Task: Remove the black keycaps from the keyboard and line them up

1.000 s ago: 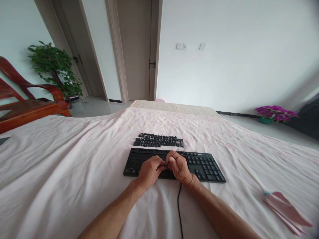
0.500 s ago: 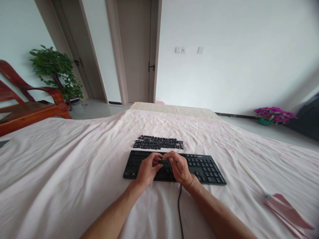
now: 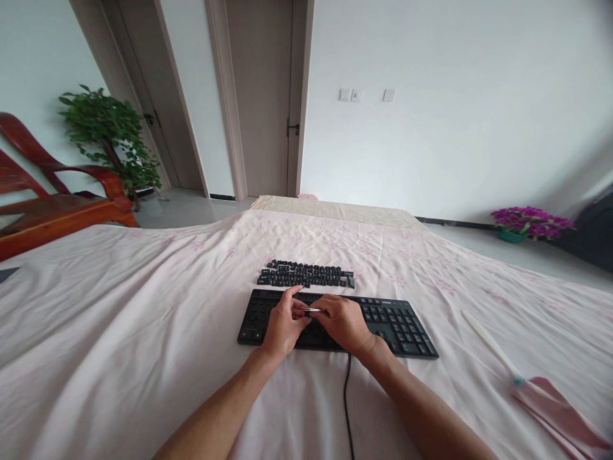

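Observation:
A black keyboard lies on the pink cloth, its left and middle parts without many keycaps. Above it, my left hand has its fingertips closed near one end of a thin metallic tool; whatever sits between those fingertips is too small to make out. My right hand is wrapped round the tool's other end. Just beyond the keyboard's far edge, loose black keycaps lie in rows on the cloth.
A cable runs from the keyboard toward me. On the right of the cloth lies a white stick with a pink flap. A wooden chair and a plant stand at left, purple flowers at right.
The thin metallic tool now shows between my hands. My right hand has turned palm down, and my left index finger has lifted. The view has shifted slightly.

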Tool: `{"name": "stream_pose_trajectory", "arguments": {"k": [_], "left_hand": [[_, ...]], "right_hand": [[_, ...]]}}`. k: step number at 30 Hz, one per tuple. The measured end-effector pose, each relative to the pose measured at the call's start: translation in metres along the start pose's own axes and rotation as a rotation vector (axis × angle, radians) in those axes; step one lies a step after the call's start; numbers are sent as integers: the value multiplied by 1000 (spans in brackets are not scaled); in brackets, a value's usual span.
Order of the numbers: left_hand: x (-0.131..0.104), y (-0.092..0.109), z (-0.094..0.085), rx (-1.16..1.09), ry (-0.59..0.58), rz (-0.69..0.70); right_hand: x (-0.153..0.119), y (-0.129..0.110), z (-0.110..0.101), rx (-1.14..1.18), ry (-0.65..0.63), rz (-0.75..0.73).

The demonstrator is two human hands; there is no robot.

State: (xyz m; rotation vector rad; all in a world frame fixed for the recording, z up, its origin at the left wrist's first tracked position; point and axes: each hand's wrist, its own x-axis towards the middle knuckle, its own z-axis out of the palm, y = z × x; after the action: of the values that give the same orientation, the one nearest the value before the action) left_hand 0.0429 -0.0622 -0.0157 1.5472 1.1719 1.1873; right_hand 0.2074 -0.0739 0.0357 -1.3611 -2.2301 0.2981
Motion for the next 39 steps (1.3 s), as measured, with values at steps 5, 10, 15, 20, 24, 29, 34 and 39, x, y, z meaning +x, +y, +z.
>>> {"name": "stream_pose_trajectory", "arguments": {"k": [5, 10, 15, 20, 24, 29, 34, 39], "left_hand": [[0, 2, 1, -10, 27, -9], [-2, 3, 1, 51, 24, 9], [-1, 3, 0, 115, 7, 41], [-1, 5, 0, 169, 11, 74], [-2, 8, 0, 179, 11, 79], [-1, 6, 0, 181, 12, 96], [-2, 5, 0, 189, 9, 102], [-2, 6, 0, 177, 9, 102]], "right_hand": [[15, 13, -3, -5, 47, 98], [48, 39, -9, -58, 112, 346], [65, 48, 1, -177, -5, 470], [69, 47, 11, -215, -70, 489], [69, 46, 13, -221, -72, 499], [68, 46, 14, -221, -68, 488], [66, 48, 14, -225, -56, 491], [61, 46, 0, -118, 67, 405]]}}
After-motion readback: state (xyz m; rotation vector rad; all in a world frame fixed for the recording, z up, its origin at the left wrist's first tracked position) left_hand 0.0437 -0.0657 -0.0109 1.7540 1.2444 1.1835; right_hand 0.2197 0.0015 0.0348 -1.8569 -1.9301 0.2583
